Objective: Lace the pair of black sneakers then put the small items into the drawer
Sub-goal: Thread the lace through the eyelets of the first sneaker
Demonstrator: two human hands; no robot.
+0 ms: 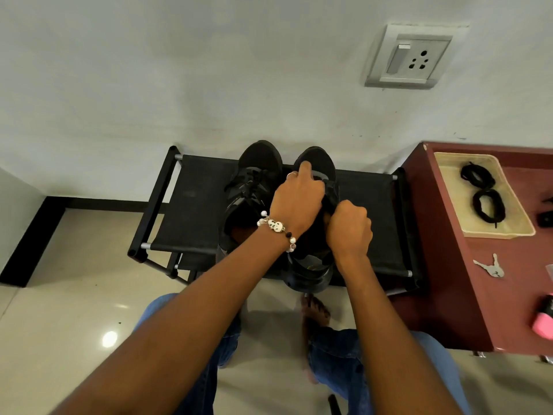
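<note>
Nearest the camera were the person's two bare forearms, reaching forward over blue-jeaned knees (338,354) and a bare foot (315,313) on the pale tiled floor (74,310). The left wrist wore a beaded bracelet (276,226).

The left hand (296,202) lay over the right sneaker (314,163), its forefinger stretched toward the toe and the other fingers curled round a black lace (318,176) that arched over the front of the shoe. The right hand (348,226) was clenched into a fist just beside the left, at the sneaker's tongue; its fingers were folded under, and whether they gripped a lace end could not be told.

Both black sneakers stood side by side, toes toward the wall, on the top fabric shelf of a black shoe rack (191,205). The left sneaker (254,181) already showed laces crossed and tied over its tongue.

To the right of the rack stood a maroon cabinet (443,265). On its top sat a cream tray (514,232) holding two coiled black laces (486,196). Nearer the person lay a pair of keys (490,266), and a pink object (543,320) sat at the frame's edge. A switch socket (410,56) was set in the white wall above.
</note>
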